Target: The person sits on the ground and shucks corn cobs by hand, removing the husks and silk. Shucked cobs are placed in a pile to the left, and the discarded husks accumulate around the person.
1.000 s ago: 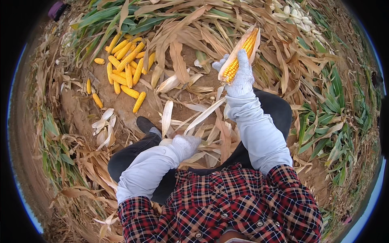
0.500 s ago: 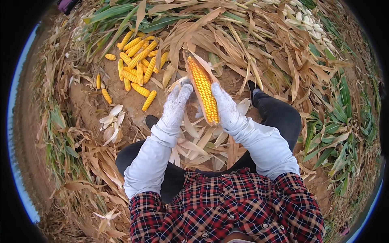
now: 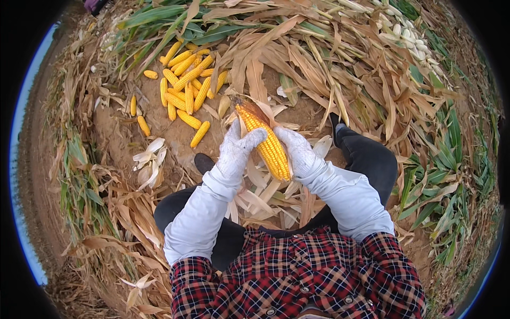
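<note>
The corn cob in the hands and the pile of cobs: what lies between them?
In the head view, bare soil with a few dry husks.

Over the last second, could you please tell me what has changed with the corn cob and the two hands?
The corn cob came down from the raised right hand to the front of the body. The left hand, which was low and empty, rose and took hold of it, so both gloved hands now grip it. More kernels are bared of husk. The pile of husked cobs on the ground stayed as it was.
</note>
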